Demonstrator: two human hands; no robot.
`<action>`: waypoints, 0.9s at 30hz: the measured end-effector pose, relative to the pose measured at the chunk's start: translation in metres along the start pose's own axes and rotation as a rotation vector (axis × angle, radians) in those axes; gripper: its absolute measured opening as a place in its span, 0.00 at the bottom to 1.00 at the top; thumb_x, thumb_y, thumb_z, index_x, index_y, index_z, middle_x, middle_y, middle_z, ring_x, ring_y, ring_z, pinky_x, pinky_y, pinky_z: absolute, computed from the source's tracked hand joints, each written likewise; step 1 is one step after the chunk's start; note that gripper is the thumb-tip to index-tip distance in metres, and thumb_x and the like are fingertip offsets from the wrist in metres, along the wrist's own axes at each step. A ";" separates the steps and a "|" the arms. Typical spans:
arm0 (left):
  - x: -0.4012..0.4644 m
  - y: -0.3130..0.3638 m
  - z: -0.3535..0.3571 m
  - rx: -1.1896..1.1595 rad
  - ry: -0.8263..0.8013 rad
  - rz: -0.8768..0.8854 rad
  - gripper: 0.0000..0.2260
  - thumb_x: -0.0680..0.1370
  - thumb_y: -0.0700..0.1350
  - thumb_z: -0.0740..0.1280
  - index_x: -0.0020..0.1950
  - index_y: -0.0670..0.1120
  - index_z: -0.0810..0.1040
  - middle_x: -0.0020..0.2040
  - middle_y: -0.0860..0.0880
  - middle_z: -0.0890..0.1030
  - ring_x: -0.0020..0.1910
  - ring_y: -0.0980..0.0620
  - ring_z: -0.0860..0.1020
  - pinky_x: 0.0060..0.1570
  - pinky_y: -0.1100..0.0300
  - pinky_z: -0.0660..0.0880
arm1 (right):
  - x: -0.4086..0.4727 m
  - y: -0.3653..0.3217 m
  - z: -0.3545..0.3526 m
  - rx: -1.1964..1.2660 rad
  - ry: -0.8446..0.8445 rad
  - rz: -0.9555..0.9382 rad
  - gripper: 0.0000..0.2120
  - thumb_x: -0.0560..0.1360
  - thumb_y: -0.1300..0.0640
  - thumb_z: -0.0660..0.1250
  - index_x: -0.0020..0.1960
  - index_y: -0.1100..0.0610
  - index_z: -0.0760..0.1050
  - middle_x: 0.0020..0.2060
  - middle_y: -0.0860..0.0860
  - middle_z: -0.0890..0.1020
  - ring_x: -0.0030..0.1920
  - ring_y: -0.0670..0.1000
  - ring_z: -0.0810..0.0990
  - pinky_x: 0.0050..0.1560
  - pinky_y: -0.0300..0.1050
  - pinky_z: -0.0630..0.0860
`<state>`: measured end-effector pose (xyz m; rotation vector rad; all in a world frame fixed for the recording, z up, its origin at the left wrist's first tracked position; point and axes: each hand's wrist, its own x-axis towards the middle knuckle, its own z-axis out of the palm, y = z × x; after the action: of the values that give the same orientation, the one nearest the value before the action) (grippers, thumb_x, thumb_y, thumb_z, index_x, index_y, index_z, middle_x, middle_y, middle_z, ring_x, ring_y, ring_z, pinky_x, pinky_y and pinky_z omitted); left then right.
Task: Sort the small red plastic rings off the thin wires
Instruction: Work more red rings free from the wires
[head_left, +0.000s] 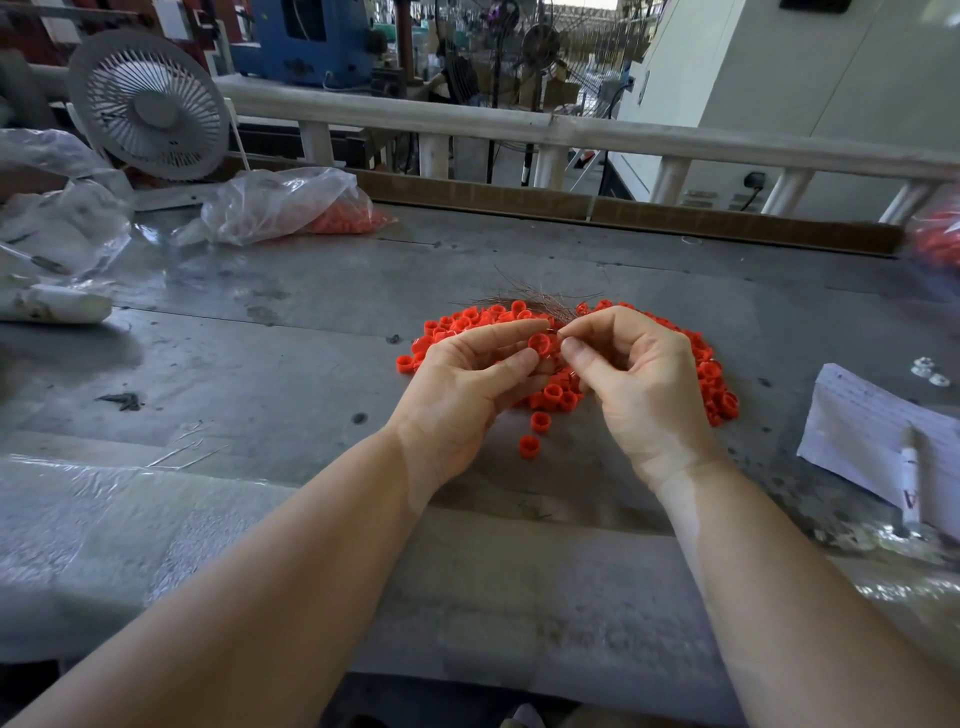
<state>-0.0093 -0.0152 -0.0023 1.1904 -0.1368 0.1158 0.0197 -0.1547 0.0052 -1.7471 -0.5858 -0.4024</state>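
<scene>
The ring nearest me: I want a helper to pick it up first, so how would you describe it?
Start at the pile of red rings on the grey table, under the two hands. Two rings lie loose on its near side, toward the wrists. The ring nearest me is the closer one, lying apart and touching nothing.

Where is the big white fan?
In the head view the white fan stands at the far left back of the grey table, behind the crumpled clear plastic bag that holds some red rings.
</scene>
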 end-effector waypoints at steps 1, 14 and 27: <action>0.000 0.000 0.000 0.000 -0.001 -0.001 0.12 0.75 0.30 0.62 0.49 0.44 0.80 0.35 0.51 0.83 0.37 0.56 0.82 0.41 0.65 0.79 | 0.000 0.000 0.000 -0.001 0.001 0.001 0.10 0.72 0.65 0.69 0.39 0.50 0.77 0.32 0.43 0.79 0.33 0.39 0.76 0.37 0.31 0.71; 0.002 -0.002 0.000 -0.019 0.010 0.022 0.09 0.74 0.30 0.63 0.47 0.42 0.79 0.36 0.49 0.84 0.36 0.55 0.82 0.39 0.66 0.79 | 0.000 0.002 0.000 0.048 0.001 0.018 0.11 0.72 0.66 0.68 0.40 0.49 0.77 0.33 0.44 0.80 0.34 0.39 0.77 0.37 0.32 0.72; 0.005 -0.004 -0.003 -0.103 0.025 0.007 0.06 0.75 0.33 0.63 0.48 0.40 0.77 0.37 0.48 0.84 0.37 0.54 0.82 0.37 0.67 0.78 | 0.000 0.002 0.004 0.023 -0.043 0.025 0.11 0.72 0.67 0.68 0.39 0.52 0.78 0.34 0.48 0.81 0.39 0.50 0.80 0.42 0.39 0.77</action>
<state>-0.0041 -0.0138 -0.0061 1.0856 -0.1236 0.1285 0.0204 -0.1515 0.0025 -1.7426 -0.5965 -0.3400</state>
